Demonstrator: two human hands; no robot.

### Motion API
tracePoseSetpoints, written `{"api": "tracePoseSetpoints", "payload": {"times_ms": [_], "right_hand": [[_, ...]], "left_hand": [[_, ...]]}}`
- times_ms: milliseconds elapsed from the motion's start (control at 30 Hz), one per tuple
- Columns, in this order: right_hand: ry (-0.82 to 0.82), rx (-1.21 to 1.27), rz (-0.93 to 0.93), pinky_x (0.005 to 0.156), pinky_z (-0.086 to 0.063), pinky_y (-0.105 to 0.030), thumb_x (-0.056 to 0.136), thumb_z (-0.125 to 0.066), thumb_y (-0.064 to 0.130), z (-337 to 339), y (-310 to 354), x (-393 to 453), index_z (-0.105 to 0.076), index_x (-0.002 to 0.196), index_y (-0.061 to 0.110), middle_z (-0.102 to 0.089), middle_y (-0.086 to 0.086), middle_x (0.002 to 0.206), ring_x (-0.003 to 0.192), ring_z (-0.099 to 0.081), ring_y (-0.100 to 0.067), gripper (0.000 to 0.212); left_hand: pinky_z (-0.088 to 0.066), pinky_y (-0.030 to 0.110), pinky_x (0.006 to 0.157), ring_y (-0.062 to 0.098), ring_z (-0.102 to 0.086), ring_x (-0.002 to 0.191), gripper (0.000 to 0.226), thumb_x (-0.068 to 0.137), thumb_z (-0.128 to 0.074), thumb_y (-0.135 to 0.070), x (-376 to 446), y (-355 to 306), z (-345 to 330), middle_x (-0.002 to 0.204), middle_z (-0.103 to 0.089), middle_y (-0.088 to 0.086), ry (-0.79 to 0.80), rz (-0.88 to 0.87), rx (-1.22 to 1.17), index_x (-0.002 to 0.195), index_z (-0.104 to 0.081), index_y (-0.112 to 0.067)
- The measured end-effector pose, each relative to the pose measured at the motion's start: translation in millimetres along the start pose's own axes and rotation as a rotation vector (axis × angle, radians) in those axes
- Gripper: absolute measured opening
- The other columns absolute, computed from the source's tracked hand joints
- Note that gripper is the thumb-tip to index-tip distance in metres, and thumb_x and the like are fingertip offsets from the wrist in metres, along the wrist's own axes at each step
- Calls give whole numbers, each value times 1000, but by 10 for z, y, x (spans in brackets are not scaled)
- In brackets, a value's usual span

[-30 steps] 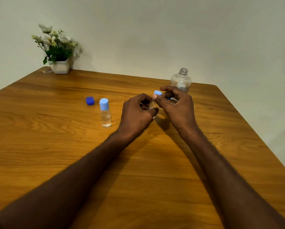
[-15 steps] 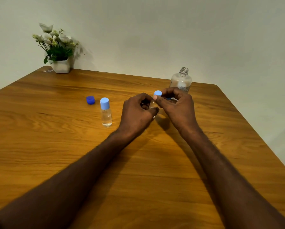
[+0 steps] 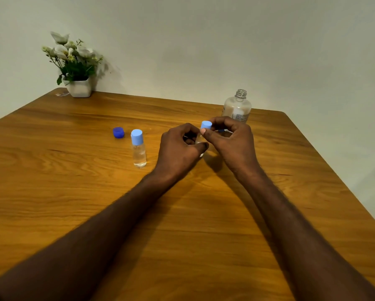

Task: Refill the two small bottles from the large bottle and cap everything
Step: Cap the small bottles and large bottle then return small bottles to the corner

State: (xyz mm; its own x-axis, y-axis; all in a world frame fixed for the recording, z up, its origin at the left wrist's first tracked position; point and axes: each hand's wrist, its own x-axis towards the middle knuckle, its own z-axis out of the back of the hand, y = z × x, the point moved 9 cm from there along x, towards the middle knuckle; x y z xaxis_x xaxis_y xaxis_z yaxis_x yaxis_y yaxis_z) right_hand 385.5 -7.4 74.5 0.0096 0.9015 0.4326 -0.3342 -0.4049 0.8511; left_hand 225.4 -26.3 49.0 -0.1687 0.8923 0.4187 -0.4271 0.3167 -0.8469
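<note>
At frame centre the left hand (image 3: 180, 148) is closed round the second small bottle (image 3: 200, 141), mostly hidden in the grip, while the right hand (image 3: 230, 140) pinches its light-blue cap (image 3: 206, 125) between thumb and fingers. The step looks like screwing this cap down: best to keep the bottle upright and steady, turn only the cap, and stop once it seats snug, since liquid may spill if the bottle tips. The first small bottle (image 3: 138, 148) stands capped just left of the hands, with the dark-blue cap (image 3: 118, 132) beside it at upper left. The large bottle (image 3: 237, 107), uncapped, stands behind the right hand near the table's (image 3: 73, 213) far edge, so reaching for it calls for care. A flower pot (image 3: 79, 88) sits in the upper-left corner; the near tabletop offers free room.
</note>
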Motion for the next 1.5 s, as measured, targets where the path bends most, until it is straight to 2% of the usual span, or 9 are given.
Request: {"api": "tracePoseSetpoints", "payload": {"times_ms": [100,500,600,733,900,1067,1267,1433,1500], "right_hand": [[0,28,-14,78,-57,-18,83,-87,24,5,-2,-8,-70,119,16,-74,3,100,94,-72,-5,40],[21,10,-8,81,-58,-16,87,-83,20,3,18,-13,-75,121,14,-76,6,102,95,-72,-1,36],[11,11,-18,77,-57,-16,85,-85,21,1,-10,-13,-75,116,14,-76,6,101,92,-72,0,34],[31,45,-29,80,-60,-18,85,-86,23,-2,-10,-6,-70,126,16,-75,2,101,94,-73,-4,45],[26,0,-25,81,-59,-21,84,-86,20,0,-19,-23,-76,113,14,-77,7,100,93,-72,-1,31],[39,38,-25,80,-61,-22,83,-88,23,-10,-17,-4,-69,127,17,-75,2,100,95,-74,-8,49],[33,-6,-21,79,-58,-20,83,-87,21,-12,-28,-12,-76,110,14,-77,6,99,91,-72,-1,30],[55,27,-46,86,-61,-25,82,-88,24,-26,-37,0,-70,127,15,-76,1,102,97,-74,-9,50],[62,12,-41,88,-61,-28,83,-87,21,-26,-29,-6,-73,124,13,-77,2,103,98,-73,-7,44]], "left_hand": [[-63,39,74,15,-72,81,23,83,-83,-18,-1,13,6,89,-75,-3,-4,7,-5,105,-77,-16],[-62,36,74,14,-73,81,21,83,-84,-18,-6,3,15,87,-76,-4,1,26,-26,103,-78,-16],[-64,43,77,15,-74,82,22,82,-84,-19,-9,23,4,88,-77,-4,5,31,-27,103,-79,-17],[-63,48,76,17,-74,80,21,81,-84,-20,-12,33,9,85,-77,-4,1,37,-33,101,-79,-18],[-63,49,76,17,-74,80,21,81,-83,-19,-24,11,8,86,-77,-4,9,27,-28,102,-79,-18],[-62,48,75,17,-74,80,20,81,-84,-19,-25,16,17,85,-76,-3,-4,31,-35,100,-78,-18],[-62,49,76,17,-74,80,20,80,-83,-18,-20,13,14,86,-76,-3,3,18,-26,100,-78,-17],[-62,49,74,19,-74,80,18,80,-83,-18,-17,26,18,84,-77,-2,-2,22,-38,97,-78,-18],[-62,50,75,18,-74,80,18,80,-83,-18,-20,22,22,85,-77,-3,-5,18,-32,98,-78,-18]]}}
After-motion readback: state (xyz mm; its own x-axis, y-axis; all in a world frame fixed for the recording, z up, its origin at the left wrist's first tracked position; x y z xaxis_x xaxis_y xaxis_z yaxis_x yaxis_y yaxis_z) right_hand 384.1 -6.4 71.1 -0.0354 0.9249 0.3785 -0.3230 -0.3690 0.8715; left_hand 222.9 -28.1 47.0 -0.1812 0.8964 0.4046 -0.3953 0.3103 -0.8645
